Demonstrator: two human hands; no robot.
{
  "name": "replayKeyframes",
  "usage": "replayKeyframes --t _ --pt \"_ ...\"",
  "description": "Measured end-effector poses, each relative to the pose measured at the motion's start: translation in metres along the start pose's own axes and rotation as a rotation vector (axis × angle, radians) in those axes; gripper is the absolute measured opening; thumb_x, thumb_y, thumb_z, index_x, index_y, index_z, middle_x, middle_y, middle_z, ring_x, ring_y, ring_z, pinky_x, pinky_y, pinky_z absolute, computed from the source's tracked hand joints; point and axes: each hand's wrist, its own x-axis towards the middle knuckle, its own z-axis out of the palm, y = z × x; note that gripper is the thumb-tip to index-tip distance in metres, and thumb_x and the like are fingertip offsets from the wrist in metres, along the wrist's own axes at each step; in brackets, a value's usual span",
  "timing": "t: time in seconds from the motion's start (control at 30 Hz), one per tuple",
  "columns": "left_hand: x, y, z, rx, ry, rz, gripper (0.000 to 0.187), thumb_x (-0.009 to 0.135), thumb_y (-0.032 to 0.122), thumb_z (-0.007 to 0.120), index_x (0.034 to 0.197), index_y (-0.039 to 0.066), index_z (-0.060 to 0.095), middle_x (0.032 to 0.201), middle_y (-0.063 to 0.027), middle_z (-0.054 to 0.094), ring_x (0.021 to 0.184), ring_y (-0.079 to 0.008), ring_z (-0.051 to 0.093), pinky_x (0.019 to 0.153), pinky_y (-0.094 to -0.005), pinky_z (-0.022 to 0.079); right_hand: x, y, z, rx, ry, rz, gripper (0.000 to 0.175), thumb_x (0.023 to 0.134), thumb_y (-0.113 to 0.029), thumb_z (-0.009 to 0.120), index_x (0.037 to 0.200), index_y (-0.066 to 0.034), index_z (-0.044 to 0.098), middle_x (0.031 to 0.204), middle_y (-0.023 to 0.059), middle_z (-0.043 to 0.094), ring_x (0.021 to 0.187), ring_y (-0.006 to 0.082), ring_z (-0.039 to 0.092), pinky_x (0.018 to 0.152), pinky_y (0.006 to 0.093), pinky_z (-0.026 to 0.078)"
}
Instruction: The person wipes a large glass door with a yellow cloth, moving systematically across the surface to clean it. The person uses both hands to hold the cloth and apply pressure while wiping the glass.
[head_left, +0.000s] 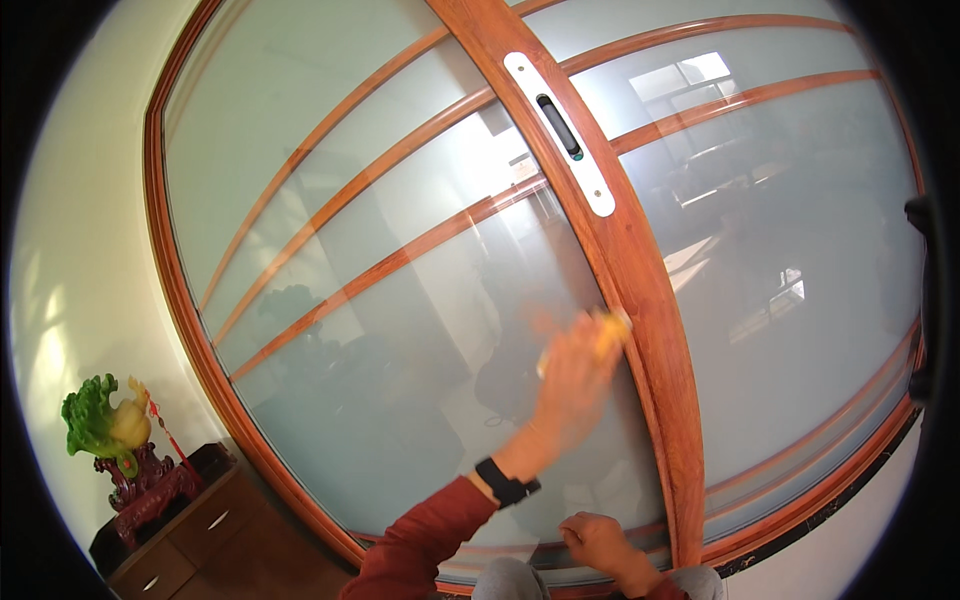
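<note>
My left hand, blurred and with a black band on its wrist, holds a yellow cloth or sponge against the frosted glass pane. The yellow thing touches the edge of the sliding door's orange-brown wooden stile. Low in the view, my right hand is loosely curled near my knees, in front of the lower glass; no held thing shows in it. Higher on the stile sits a white recessed handle plate with a dark grip.
A dark wooden cabinet stands at the lower left, bearing a green and yellow cabbage-shaped ornament on a carved base. Curved-looking wooden bars cross the panes. A black threshold strip borders the pale floor at the lower right.
</note>
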Motion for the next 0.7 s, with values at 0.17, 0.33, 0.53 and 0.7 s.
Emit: replayKeyframes --t 0.17,0.33,0.53,0.7 --pt "-0.037 0.018 -0.017 -0.089 -0.092 0.276 0.054 0.088 0.003 0.064 0.142 0.004 0.061 0.148 -0.0162 0.057 0.141 -0.0354 0.050 0.100 -0.0494 0.046 -0.004 0.003 -0.005 -0.012 -0.039 0.001 0.009 0.090 -0.013 0.066 0.089 -0.0061 0.071 0.083 0.0152 0.068 0.077 0.0388 0.067 0.069 0.0475 0.055" --pt "0.026 -0.036 -0.020 -0.007 0.028 -0.048 0.048 0.087 0.001 0.064 0.134 0.008 0.067 0.131 -0.0129 0.063 0.120 -0.0291 0.059 0.091 -0.0415 0.047 -0.003 0.011 0.000 -0.046 -0.020 0.007 0.008 0.090 -0.012 0.066 0.089 -0.0060 0.071 0.083 0.0155 0.068 0.077 0.0393 0.067 0.069 0.0480 0.055" --pt "0.025 -0.032 -0.024 -0.068 0.073 0.185 0.046 0.085 -0.001 0.066 0.130 0.011 0.069 0.120 -0.0113 0.062 0.105 -0.0289 0.059 0.084 -0.0402 0.047 -0.001 0.014 0.013 -0.031 -0.028 -0.026 0.009 0.091 -0.013 0.066 0.090 -0.0062 0.071 0.085 0.0156 0.069 0.078 0.0392 0.068 0.070 0.0473 0.056" --pt "0.031 -0.030 -0.027 -0.145 -0.020 0.156 0.048 0.084 0.002 0.069 0.131 0.010 0.068 0.117 -0.0111 0.060 0.099 -0.0282 0.058 0.077 -0.0385 0.049 -0.002 0.016 0.012 -0.066 -0.070 0.013 0.009 0.091 -0.014 0.066 0.091 -0.0065 0.072 0.086 0.0152 0.070 0.078 0.0387 0.068 0.070 0.0471 0.056"
